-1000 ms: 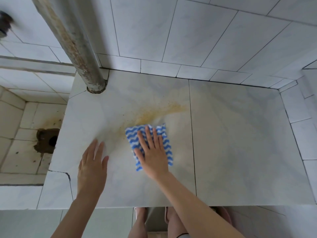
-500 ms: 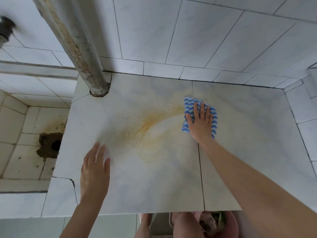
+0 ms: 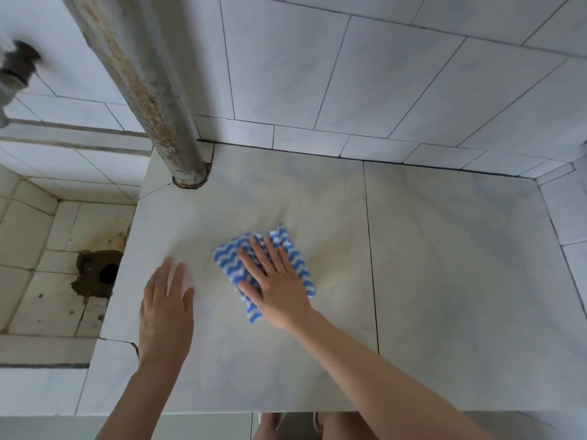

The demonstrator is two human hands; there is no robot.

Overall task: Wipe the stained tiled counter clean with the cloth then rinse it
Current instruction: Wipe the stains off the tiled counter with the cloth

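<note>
The right hand (image 3: 276,281) lies flat on a blue-and-white cloth with wavy stripes (image 3: 300,271). Its fingers are straight and a little spread, so it presses the cloth down and does not grasp it. The cloth lies on the pale, marble-look tiled worktop (image 3: 444,281), on the left large tile. It is about half way between the back edge and the front edge, and left of the dark joint between the two tiles. A faint yellowish stain (image 3: 330,258) is visible on the tile just to the right of the cloth.

The left hand (image 3: 166,309) rests flat on the worktop nearer to the left edge. It is beside the cloth but apart from it, with straight fingers, and it holds nothing.

A grey, rusty metal pipe (image 3: 149,90) goes into the back left corner of the worktop. To the left of the worktop and lower there is a tiled basin (image 3: 35,300) with a dark, dirty drain hole (image 3: 108,273). White wall tiles (image 3: 381,74) stand behind the back edge.
</note>
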